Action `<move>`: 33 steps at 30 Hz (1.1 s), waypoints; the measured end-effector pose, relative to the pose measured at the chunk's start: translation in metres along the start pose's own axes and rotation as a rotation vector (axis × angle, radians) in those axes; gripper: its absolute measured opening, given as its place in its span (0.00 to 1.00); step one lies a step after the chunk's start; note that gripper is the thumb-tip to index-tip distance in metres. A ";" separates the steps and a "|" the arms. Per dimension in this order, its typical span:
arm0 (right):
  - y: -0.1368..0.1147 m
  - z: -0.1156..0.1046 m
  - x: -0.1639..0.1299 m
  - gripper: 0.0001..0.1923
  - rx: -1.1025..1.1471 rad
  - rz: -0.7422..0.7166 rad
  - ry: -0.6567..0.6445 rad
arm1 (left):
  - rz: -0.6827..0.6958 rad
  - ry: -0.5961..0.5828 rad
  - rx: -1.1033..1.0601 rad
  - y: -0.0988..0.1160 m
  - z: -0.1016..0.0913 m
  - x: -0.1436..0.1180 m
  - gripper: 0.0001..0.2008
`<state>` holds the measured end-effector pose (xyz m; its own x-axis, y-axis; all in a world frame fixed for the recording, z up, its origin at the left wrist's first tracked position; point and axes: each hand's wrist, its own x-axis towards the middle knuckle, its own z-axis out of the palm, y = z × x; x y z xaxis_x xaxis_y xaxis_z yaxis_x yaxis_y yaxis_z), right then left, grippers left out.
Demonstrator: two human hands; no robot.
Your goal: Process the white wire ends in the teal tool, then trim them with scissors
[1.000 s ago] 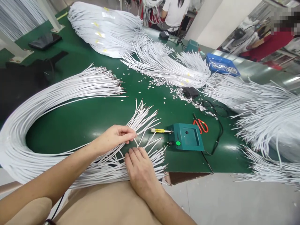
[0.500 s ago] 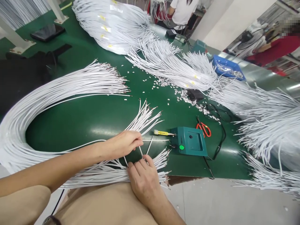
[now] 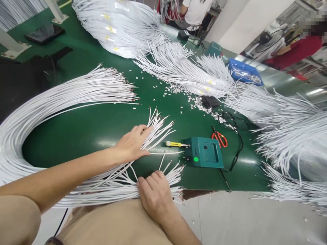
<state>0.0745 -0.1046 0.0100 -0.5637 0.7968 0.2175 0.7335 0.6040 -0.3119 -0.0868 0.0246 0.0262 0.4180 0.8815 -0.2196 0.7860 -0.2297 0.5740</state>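
White wires [image 3: 158, 127] fan out on the green table [image 3: 84, 127], cut ends pointing toward the green box [image 3: 204, 156]. Left hand [image 3: 133, 144] lies flat on the upper fan, fingers extended and spread, pressing the wires down, gripping nothing. Right hand [image 3: 154, 195] rests palm-down on the lower fan [image 3: 173, 172] at the table's near edge, fingers loosely curled over the wires; cannot tell if any wire is pinched under them. One single wire [image 3: 166, 153] lies apart between the two hands, its tip just beside the box.

Around it: yellow-handled tool [image 3: 175, 144] pokes out of the box's left side, right in line with the wire ends. Red scissors [image 3: 219, 137] sit just behind the box, black cable [image 3: 236, 149] loops past its right. Small scraps [image 3: 196, 100] are scattered further back. Big looped bundle [image 3: 51, 102] curves along the left. More wire piles [image 3: 178, 64] crowd the far side and right. Blue tray [image 3: 244, 73] sits far right. Another person in a white shirt [image 3: 195, 10] is at the far end.
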 end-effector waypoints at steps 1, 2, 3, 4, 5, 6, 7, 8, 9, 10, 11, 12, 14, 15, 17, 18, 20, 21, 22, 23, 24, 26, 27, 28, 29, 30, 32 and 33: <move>0.000 -0.001 -0.002 0.06 0.038 0.034 -0.024 | 0.005 -0.013 0.000 -0.001 0.001 0.000 0.37; 0.000 -0.002 -0.003 0.07 0.095 0.079 -0.050 | 0.008 -0.027 -0.026 -0.003 0.000 0.002 0.36; 0.000 -0.003 -0.005 0.07 0.166 0.131 -0.074 | 0.009 -0.040 -0.073 -0.006 -0.003 0.004 0.35; 0.000 -0.004 -0.006 0.07 0.239 0.182 -0.092 | 0.006 -0.043 -0.127 -0.010 -0.006 0.008 0.35; 0.001 -0.004 -0.007 0.07 0.304 0.229 -0.099 | -0.004 -0.028 -0.176 -0.014 -0.010 0.013 0.35; 0.002 -0.004 -0.007 0.07 0.346 0.270 -0.095 | -0.021 0.000 -0.209 -0.019 -0.014 0.020 0.35; 0.002 -0.003 -0.006 0.07 0.359 0.307 -0.079 | -0.048 0.038 -0.219 -0.023 -0.018 0.028 0.33; 0.002 -0.001 -0.005 0.07 0.346 0.337 -0.056 | -0.086 0.078 -0.201 -0.026 -0.021 0.038 0.30; 0.003 0.001 -0.003 0.07 0.315 0.359 -0.035 | -0.129 0.109 -0.163 -0.029 -0.023 0.049 0.27; 0.002 0.003 0.000 0.07 0.271 0.372 -0.017 | -0.171 0.131 -0.117 -0.030 -0.024 0.060 0.24; 0.002 0.005 0.002 0.07 0.215 0.379 -0.008 | -0.203 0.145 -0.074 -0.031 -0.024 0.071 0.21; 0.001 0.006 0.005 0.06 0.154 0.381 -0.012 | -0.220 0.156 -0.045 -0.030 -0.024 0.082 0.19; 0.001 0.007 0.011 0.05 0.031 0.393 -0.047 | -0.226 0.171 -0.019 -0.028 -0.023 0.101 0.15; 0.001 0.006 0.014 0.05 -0.024 0.403 -0.071 | -0.221 0.175 -0.018 -0.027 -0.023 0.108 0.12; 0.002 0.003 0.018 0.02 -0.111 0.421 -0.113 | -0.207 0.178 -0.023 -0.027 -0.026 0.116 0.07; 0.003 0.002 0.019 0.02 -0.139 0.426 -0.124 | -0.197 0.179 -0.031 -0.028 -0.029 0.117 0.05; 0.006 0.000 0.020 0.06 -0.176 0.430 -0.122 | -0.178 0.184 -0.053 -0.030 -0.038 0.114 0.05; 0.007 -0.001 0.020 0.10 -0.185 0.432 -0.112 | -0.170 0.185 -0.057 -0.031 -0.042 0.109 0.06; 0.008 -0.001 0.020 0.14 -0.185 0.436 -0.100 | -0.166 0.194 -0.083 -0.032 -0.047 0.103 0.07; 0.010 -0.001 0.019 0.17 -0.174 0.440 -0.090 | -0.165 0.207 -0.139 -0.031 -0.052 0.094 0.09; 0.011 -0.001 0.019 0.19 -0.151 0.443 -0.084 | -0.161 0.223 -0.229 -0.028 -0.055 0.084 0.11; 0.015 -0.003 0.019 0.22 -0.053 0.443 -0.071 | -0.148 0.263 -0.570 -0.018 -0.059 0.061 0.20; 0.018 -0.005 0.020 0.22 0.026 0.440 -0.054 | -0.126 0.250 -0.721 -0.010 -0.058 0.048 0.24; 0.022 -0.008 0.020 0.20 0.121 0.438 -0.018 | -0.107 0.217 -0.838 -0.001 -0.055 0.034 0.27; 0.026 -0.012 0.022 0.16 0.227 0.440 0.033 | -0.081 0.165 -0.920 0.009 -0.050 0.021 0.28; 0.031 -0.017 0.024 0.10 0.335 0.456 0.100 | -0.058 0.130 -0.974 0.019 -0.044 0.010 0.28; 0.042 -0.029 0.029 0.07 0.536 0.531 0.256 | -0.050 0.056 -1.029 0.038 -0.029 -0.009 0.28; 0.048 -0.035 0.032 0.09 0.627 0.584 0.325 | -0.055 0.022 -1.047 0.045 -0.021 -0.015 0.28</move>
<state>0.1051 -0.0494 0.0348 0.0367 0.9955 0.0872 0.4741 0.0595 -0.8785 -0.0672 0.0099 0.0722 0.3767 0.8898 -0.2578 0.0128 0.2733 0.9619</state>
